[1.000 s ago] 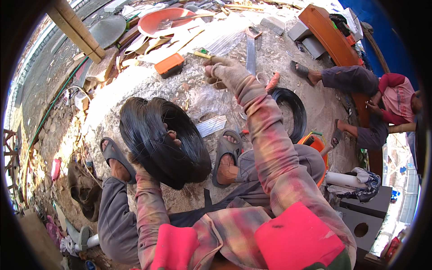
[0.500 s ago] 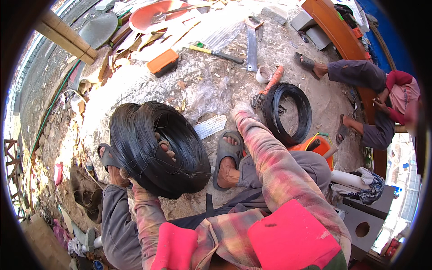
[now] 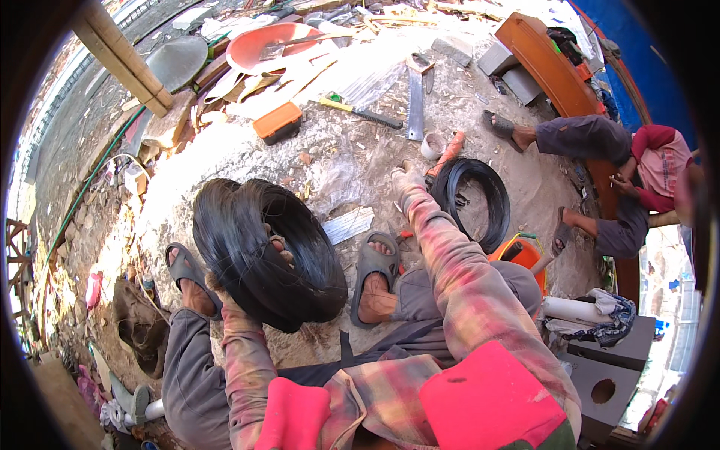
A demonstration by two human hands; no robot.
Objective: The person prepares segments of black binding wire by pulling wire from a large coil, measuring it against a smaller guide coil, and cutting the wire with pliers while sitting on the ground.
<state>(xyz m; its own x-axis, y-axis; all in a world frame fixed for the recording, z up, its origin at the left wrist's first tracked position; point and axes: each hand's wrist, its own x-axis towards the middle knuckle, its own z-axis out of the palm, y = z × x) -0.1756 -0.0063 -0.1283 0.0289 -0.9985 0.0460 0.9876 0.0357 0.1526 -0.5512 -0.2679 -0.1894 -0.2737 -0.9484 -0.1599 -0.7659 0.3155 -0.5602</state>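
A thick coil of black wire (image 3: 255,255) stands tilted between my feet. My left hand (image 3: 279,249) grips it, its fingers showing through the coil's opening. My right hand (image 3: 407,178) reaches out over the ground, just left of a smaller ring of black wire (image 3: 491,199). Its fingers are too small and pale to make out clearly. An orange handle-like thing (image 3: 448,152) lies just beyond it, against the ring. A small red-orange piece (image 3: 405,234) shows beside my right sandal, partly hidden by my sleeve.
Beyond lie a handsaw (image 3: 415,105), a yellow-and-black tool (image 3: 360,112), an orange-lidded box (image 3: 277,122) and a white cup (image 3: 433,146). A paper sheet (image 3: 349,225) lies between the coils. An orange bucket (image 3: 534,259) stands right. Another person (image 3: 660,161) sits at far right.
The view has shifted slightly. My right hand has moved a little farther out, away from my body. The large coil stays in my left hand, and the red-orange piece by my sandal shows more.
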